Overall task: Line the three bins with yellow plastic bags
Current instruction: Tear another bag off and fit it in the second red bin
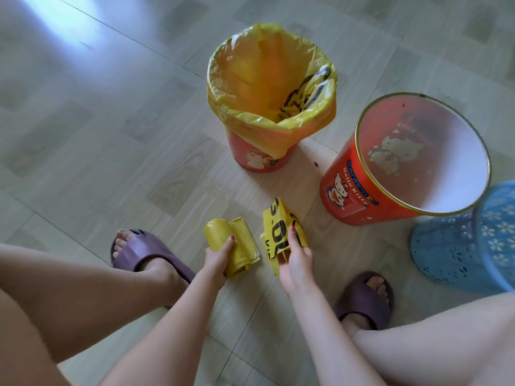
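Note:
Three bins stand on the tiled floor. The far red bin has a yellow bag spread over its rim. A second red cartoon bin on the right is bare inside. A blue perforated bin sits at the right edge, its inside hidden. My left hand grips a roll of yellow bags low over the floor. My right hand pinches a folded yellow bag with black print, apart from the roll.
My two feet in purple slippers flank the hands, with my knees at the lower corners. Small dark specks lie on the floor between the two red bins. Open grey floor tiles stretch to the left and back.

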